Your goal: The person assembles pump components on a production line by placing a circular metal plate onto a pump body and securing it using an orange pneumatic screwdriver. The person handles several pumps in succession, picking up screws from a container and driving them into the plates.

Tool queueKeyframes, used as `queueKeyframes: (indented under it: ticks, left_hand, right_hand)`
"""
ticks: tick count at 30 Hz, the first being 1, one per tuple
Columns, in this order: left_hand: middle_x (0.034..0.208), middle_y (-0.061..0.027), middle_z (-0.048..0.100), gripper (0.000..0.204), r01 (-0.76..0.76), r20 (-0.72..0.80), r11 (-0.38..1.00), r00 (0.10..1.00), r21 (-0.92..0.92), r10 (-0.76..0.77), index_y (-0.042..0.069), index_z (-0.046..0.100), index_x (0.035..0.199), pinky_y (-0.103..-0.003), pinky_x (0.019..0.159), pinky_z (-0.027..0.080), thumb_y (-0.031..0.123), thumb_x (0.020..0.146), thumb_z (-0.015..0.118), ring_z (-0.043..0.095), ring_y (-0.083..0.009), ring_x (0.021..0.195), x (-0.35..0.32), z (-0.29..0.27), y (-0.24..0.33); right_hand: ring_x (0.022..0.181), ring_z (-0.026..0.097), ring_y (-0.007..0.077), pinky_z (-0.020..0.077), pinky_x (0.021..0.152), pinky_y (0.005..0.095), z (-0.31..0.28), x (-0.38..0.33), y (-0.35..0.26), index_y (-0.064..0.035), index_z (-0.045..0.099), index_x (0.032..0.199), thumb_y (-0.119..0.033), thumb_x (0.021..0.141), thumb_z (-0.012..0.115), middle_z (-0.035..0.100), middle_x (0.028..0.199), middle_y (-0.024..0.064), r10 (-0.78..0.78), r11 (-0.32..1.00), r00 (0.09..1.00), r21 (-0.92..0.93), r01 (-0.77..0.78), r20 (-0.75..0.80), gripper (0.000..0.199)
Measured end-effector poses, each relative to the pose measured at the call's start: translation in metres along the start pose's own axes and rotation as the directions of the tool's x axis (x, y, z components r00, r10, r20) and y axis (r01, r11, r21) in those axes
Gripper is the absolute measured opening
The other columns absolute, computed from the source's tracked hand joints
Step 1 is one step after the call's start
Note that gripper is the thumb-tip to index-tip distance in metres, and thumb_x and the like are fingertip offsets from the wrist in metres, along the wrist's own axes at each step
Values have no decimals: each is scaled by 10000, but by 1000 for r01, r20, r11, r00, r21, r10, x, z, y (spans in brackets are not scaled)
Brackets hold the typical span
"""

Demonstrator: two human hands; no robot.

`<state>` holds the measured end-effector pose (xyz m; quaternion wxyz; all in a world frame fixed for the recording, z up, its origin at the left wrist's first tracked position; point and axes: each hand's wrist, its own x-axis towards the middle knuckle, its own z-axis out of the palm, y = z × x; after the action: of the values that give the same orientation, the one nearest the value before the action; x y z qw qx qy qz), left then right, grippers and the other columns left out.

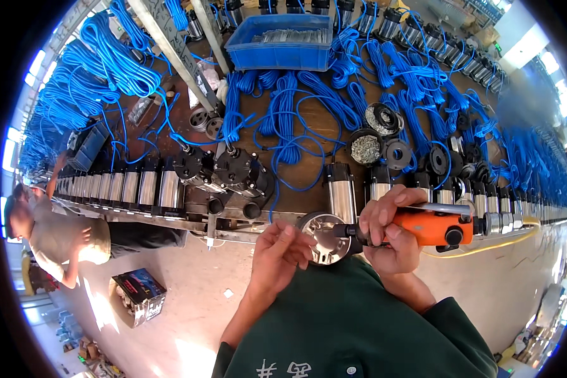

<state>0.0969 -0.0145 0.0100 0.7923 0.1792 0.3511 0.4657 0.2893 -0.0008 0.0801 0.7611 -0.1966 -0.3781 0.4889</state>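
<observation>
A: Which parts are shown at the centre?

B: My right hand (390, 236), closed around the orange power tool (431, 228) near its black nose, a long metal lever along the tool's upper side. The nose points left, into the open face of the round metal housing (326, 242).

A: And your left hand?

B: My left hand (282, 249) is half curled at the housing's left rim, thumb and fingertips close together. I cannot tell whether they grip the rim or something small.

A: Where does the housing lie?

B: In front of my dark green jacket (359, 315), at the near edge of the workbench (309, 151). What bears it from below is hidden from me.

A: What surrounds it?

B: Just beyond, a shiny metal cylinder (342, 192) stands upright in a row. To its left are two black-topped units (242, 171); farther back, blue cable coils (286, 120) and a blue tub (280, 61) of metal pieces. Right of centre, a dark bowl (352, 136) contains small metal fasteners.

A: And at the margins?

B: At far left, a co-worker (75, 236); on the floor, a dark printed box (143, 293); at right, a curving yellow hose (498, 246).
</observation>
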Motion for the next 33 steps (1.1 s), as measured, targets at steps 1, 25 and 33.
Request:
queueKeyframes:
  ticks: [1, 25, 33]
  left_hand:
    - [875, -130, 696, 234, 35, -12, 999, 999, 0, -35, 50, 579, 969, -237, 512, 444, 279, 999, 544, 645, -170, 661, 1, 1, 0]
    - [675, -32, 467, 265, 54, 84, 996, 995, 76, -61, 1, 623, 994, -203, 456, 274, 255, 1001, 549, 359, -79, 552, 13, 13, -1]
    - [638, -4, 452, 263, 128, 121, 989, 983, 80, -137, -17, 651, 1001, -210, 473, 281, 233, 991, 570, 358, -68, 557, 15, 0, -1]
  right_hand:
    - [599, 519, 150, 479, 643, 336, 0, 0, 1, -34, 434, 1111, 0, 779, 549, 513, 845, 114, 6, 1000, 1000, 28, -6, -16, 354]
    - [575, 486, 113, 476, 628, 307, 1, 3, 18, -27, 436, 1100, -57, 810, 529, 511, 900, 102, 15, 1000, 1000, -17, -16, -16, 306]
    - [567, 478, 108, 470, 617, 303, -2, -3, 18, -37, 429, 1100, -68, 807, 526, 499, 887, 96, 12, 1000, 1000, 13, -12, 2, 310]
